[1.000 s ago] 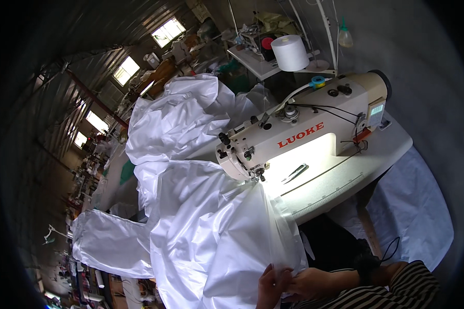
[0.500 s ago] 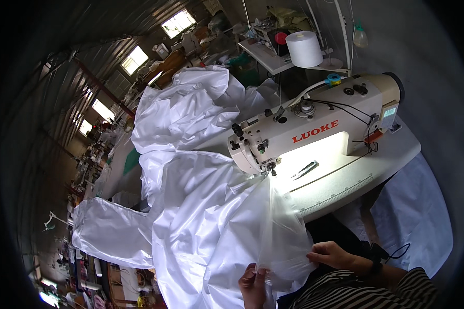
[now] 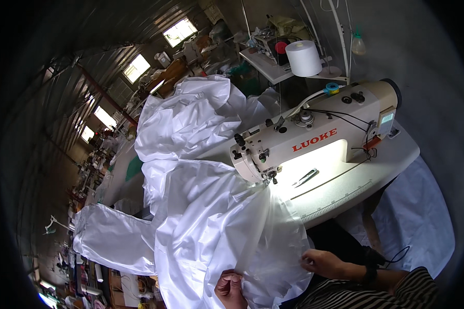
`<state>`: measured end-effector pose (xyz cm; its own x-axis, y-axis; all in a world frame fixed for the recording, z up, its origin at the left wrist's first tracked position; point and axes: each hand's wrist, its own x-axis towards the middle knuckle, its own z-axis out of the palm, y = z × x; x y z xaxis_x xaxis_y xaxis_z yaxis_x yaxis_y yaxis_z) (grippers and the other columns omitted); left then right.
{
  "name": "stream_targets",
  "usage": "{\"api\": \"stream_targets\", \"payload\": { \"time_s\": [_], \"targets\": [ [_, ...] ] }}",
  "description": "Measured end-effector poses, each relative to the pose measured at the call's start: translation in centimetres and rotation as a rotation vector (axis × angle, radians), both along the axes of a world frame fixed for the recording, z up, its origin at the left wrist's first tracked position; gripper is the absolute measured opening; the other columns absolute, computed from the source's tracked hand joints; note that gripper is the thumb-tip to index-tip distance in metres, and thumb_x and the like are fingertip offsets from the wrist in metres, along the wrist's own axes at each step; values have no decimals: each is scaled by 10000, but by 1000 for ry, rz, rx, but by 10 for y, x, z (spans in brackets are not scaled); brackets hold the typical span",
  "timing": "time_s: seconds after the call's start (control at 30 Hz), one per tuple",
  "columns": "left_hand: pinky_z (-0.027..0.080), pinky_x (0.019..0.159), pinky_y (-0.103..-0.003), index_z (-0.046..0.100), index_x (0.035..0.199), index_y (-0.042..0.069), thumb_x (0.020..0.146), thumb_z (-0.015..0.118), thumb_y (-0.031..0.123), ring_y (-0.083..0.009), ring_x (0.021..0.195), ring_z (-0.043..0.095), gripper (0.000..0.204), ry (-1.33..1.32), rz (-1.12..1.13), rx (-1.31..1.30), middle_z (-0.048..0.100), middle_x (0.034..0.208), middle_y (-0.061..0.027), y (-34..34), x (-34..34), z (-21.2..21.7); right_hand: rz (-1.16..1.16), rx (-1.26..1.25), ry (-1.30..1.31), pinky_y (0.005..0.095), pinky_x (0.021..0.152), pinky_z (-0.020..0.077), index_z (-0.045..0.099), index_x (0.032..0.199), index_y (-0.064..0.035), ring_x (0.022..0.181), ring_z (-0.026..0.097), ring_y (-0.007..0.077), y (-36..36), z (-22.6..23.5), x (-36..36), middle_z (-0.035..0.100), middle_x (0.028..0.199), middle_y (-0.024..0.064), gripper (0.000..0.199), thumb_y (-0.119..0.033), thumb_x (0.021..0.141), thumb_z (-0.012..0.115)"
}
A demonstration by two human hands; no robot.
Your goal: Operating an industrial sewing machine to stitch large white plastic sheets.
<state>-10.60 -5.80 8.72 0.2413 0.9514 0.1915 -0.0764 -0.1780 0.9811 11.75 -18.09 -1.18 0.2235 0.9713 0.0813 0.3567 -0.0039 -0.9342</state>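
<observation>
White shiny fabric [image 3: 211,226] lies crumpled, draped off the table's near edge, one end apparently under the needle.

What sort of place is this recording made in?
Most likely a garment sewing workshop: an industrial sewing machine on its table, a thread cone, and white fabric held by both hands, with more workstations behind.

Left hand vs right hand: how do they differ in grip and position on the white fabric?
The left hand is closed in a fist, bunching the white fabric near the lower edge of the picture; the right hand lies flatter, its fingers pinching the fabric's edge. The left hand sits lower and nearer the person; the right hand is higher, closer to the sewing machine table. Both are bare and hold the same fabric.
</observation>
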Motion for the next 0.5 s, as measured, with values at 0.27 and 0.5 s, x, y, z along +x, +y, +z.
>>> {"api": "stream_targets", "payload": {
  "time_s": [0.27, 0.5],
  "targets": [
    [417, 695, -206, 630, 878, 27, 924, 634, 21, -66, 777, 517, 47, 157, -82, 185, 627, 954, -22, 3, -5, 8, 317, -30, 22, 433, 778, 497, 570, 1078, -31, 897, 626, 364, 56, 36, -42, 625, 998, 158, 236, -222, 941, 594],
    [419, 733, -206, 636, 912, 33, 916, 643, 7, -70, 806, 525, 28, 84, -89, 70, 616, 970, -15, 4, -15, 0, 33, 188, -247, 365, 715, 537, 633, 1005, -67, 796, 676, 242, 16, 42, -16, 665, 928, 87, 288, -326, 889, 686]
  ]
}}
